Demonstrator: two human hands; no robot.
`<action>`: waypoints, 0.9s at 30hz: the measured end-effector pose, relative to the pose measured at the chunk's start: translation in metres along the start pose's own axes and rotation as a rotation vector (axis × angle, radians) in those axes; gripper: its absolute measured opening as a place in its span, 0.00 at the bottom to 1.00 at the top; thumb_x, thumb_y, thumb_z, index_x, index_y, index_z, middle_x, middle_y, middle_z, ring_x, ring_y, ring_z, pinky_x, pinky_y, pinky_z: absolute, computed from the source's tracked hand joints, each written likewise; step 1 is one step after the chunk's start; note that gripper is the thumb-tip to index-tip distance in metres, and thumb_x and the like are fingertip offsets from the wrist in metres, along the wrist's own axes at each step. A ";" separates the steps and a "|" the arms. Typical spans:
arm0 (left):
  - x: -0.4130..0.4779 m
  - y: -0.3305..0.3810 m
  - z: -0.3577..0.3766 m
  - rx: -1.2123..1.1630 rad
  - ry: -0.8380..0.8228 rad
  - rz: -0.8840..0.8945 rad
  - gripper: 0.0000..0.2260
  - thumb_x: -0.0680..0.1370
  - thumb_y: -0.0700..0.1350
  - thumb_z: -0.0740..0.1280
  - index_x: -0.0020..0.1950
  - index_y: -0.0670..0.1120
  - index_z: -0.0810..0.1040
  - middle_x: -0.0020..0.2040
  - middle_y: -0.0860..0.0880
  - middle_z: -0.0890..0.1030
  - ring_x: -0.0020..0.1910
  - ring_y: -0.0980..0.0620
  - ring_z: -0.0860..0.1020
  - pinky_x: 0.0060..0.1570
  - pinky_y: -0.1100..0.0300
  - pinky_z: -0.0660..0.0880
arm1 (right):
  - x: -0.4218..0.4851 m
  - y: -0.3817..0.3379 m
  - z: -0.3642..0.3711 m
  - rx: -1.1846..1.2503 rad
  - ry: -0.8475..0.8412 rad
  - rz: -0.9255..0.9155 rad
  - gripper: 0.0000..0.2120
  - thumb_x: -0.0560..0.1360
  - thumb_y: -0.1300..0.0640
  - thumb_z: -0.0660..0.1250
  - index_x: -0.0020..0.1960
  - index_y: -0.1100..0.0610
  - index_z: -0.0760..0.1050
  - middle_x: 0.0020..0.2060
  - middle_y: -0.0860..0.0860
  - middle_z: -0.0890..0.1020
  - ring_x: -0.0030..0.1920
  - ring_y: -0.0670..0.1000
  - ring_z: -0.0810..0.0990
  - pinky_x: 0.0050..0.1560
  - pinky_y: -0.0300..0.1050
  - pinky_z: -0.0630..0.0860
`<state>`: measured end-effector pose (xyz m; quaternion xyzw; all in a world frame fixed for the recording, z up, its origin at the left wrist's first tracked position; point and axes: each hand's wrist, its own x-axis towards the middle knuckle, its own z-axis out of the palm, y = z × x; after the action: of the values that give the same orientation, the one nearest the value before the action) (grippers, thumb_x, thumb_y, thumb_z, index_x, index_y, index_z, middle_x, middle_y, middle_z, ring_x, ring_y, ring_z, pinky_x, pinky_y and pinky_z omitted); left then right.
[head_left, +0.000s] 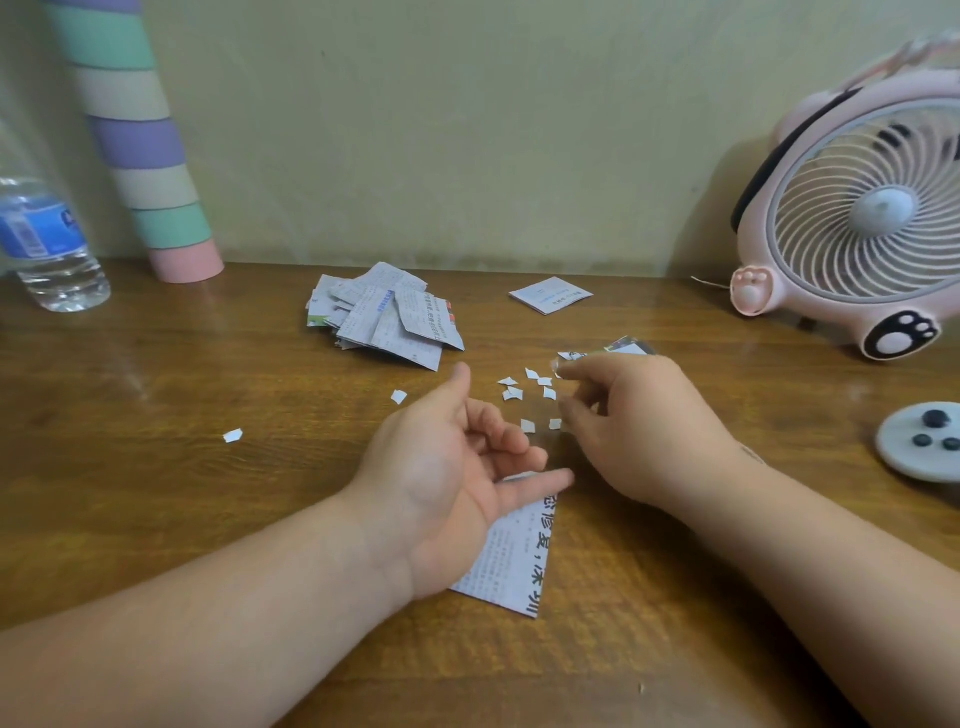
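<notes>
Several small white paper scraps (540, 382) lie scattered on the wooden table (156, 493), between and just beyond my hands. My left hand (447, 467) lies palm up with loosely curled fingers, its edge resting on a folded printed newspaper piece (514, 561). My right hand (639, 431) hovers over the scraps, back upward and fingers curled, with its fingertips beside two scraps. Whether it holds a scrap is blurred. A further printed piece (628, 347) shows just behind the right hand.
A pile of folded newspaper pieces (389, 317) and a single folded square (550, 294) lie further back. A pink fan (857, 208) stands at the right, and a water bottle (47, 244) and a striped tube (150, 156) at the left. A grey disc (919, 441) sits at the right edge. Stray scraps (232, 435) lie left.
</notes>
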<state>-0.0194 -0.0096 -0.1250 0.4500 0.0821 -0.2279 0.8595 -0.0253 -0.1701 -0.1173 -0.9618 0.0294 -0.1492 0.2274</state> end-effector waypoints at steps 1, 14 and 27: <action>0.000 0.000 0.000 -0.016 -0.011 -0.005 0.25 0.84 0.58 0.60 0.34 0.41 0.70 0.30 0.43 0.73 0.28 0.46 0.75 0.44 0.38 0.83 | 0.000 -0.002 -0.001 -0.035 -0.008 0.013 0.12 0.81 0.54 0.64 0.62 0.47 0.81 0.48 0.44 0.85 0.47 0.47 0.81 0.48 0.42 0.77; -0.007 0.000 -0.001 -0.002 -0.205 -0.095 0.29 0.81 0.65 0.58 0.31 0.44 0.68 0.29 0.46 0.65 0.25 0.50 0.64 0.29 0.58 0.69 | -0.002 -0.007 -0.006 -0.070 -0.029 0.007 0.15 0.81 0.60 0.60 0.61 0.50 0.81 0.52 0.46 0.84 0.55 0.50 0.81 0.53 0.45 0.78; -0.005 0.009 -0.005 -0.084 -0.285 -0.019 0.27 0.78 0.66 0.61 0.34 0.43 0.69 0.29 0.47 0.63 0.26 0.51 0.60 0.25 0.61 0.56 | -0.036 -0.022 -0.024 -0.161 -0.432 -0.066 0.26 0.70 0.36 0.73 0.64 0.44 0.72 0.51 0.39 0.75 0.49 0.42 0.75 0.48 0.36 0.71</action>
<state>-0.0191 0.0006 -0.1192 0.3758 -0.0269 -0.2940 0.8784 -0.0667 -0.1562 -0.0971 -0.9869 -0.0395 0.0559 0.1459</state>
